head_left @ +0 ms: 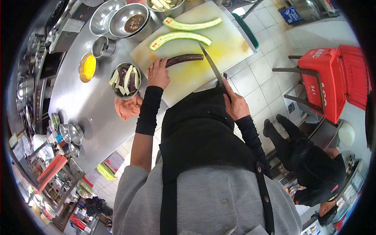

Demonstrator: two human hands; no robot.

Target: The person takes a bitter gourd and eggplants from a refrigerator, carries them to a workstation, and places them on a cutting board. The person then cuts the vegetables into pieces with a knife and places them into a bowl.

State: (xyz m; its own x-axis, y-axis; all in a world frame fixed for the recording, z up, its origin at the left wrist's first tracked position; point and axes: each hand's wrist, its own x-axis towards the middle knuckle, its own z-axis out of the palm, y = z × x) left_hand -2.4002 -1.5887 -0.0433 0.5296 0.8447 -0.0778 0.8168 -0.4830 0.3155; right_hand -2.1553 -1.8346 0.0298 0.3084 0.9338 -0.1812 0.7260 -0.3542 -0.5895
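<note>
On the white cutting board [235, 39] lies a dark purple eggplant piece [186, 59], skin side up. My left hand [158, 73] has its fingers on the left end of that piece. A long knife [211, 62] is in my right hand [235, 103], its blade slanting up and left over the board, its tip near a pale green halved eggplant [180, 39]. Another pale half [192, 24] lies above it, cut face up. Left of my left hand, a metal bowl [126, 94] holds cut eggplant strips [127, 80], some purple-skinned.
Metal bowls [102, 17] stand at the table's top edge, one with brown liquid [134, 23]. A bowl of yellow liquid [89, 67], a small pot [103, 47] and an orange-brown cloth [127, 109] are at left. Red bins [325, 82] and another person [309, 164] are right.
</note>
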